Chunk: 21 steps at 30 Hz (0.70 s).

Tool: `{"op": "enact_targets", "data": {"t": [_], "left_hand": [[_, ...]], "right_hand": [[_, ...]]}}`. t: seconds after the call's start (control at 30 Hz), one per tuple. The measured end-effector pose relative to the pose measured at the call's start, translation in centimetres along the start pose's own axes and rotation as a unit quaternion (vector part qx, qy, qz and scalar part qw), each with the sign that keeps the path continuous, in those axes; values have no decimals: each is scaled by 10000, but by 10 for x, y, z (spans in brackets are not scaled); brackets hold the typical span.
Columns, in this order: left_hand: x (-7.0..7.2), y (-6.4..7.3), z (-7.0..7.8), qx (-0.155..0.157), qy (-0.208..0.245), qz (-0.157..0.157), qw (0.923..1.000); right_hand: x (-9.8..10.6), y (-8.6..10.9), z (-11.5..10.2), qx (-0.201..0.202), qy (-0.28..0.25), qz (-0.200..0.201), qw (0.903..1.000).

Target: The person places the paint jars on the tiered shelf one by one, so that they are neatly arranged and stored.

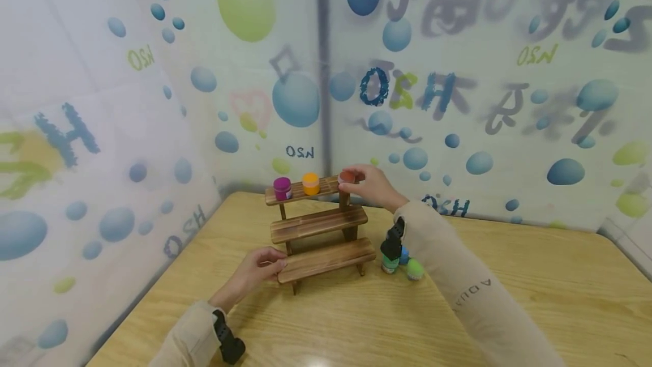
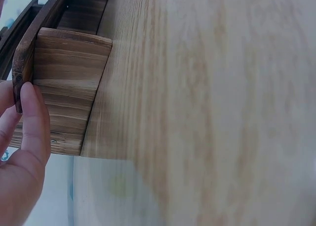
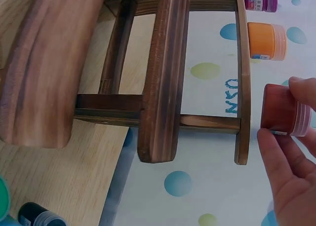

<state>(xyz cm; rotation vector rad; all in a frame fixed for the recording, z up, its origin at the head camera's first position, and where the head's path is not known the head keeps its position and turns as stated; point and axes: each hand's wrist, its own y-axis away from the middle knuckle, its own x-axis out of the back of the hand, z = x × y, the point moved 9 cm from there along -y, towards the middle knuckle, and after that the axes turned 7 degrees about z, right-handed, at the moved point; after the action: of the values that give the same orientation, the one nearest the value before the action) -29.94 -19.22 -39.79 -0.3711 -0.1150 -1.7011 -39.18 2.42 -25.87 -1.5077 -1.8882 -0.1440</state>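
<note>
A three-tier wooden stand (image 1: 326, 262) rises in steps on the table. My right hand (image 1: 374, 186) holds a small red jar (image 3: 279, 110) between thumb and fingers, at the right end of the top tier; in the right wrist view a narrow gap shows between jar and board. On that tier sit an orange jar (image 1: 311, 184) in the middle and a purple jar (image 1: 282, 188) at the left. My left hand (image 1: 254, 271) pinches the left end of the bottom tier. In the left wrist view, the thumb and fingers (image 2: 34, 122) lie on either side of the board's edge.
To the right of the stand, beneath my right forearm, a green-lidded jar (image 1: 390, 265), a blue jar (image 1: 404, 255) and a light green jar (image 1: 415, 269) cluster on the wooden table (image 1: 356, 321). Walls of printed sheeting (image 1: 326, 44) stand close behind and at the left.
</note>
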Motion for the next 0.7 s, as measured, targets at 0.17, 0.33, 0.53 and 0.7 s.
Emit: {"op": "enact_targets", "data": {"t": [0.17,0.33,0.53,0.7], "left_hand": [[0,0,-1,44,-24,6,10000],[-1,-1,-2,86,-12,36,10000],[-1,-2,-3,90,-39,79,9999],[1,-2,-4,97,-27,89,9999]], "right_hand": [[-3,-9,2,-125,-66,-46,9999],[-5,-14,5,-245,-75,33,9997],[-7,-16,9,-240,-171,151,9995],[-10,-18,15,-263,-153,264,9992]]}}
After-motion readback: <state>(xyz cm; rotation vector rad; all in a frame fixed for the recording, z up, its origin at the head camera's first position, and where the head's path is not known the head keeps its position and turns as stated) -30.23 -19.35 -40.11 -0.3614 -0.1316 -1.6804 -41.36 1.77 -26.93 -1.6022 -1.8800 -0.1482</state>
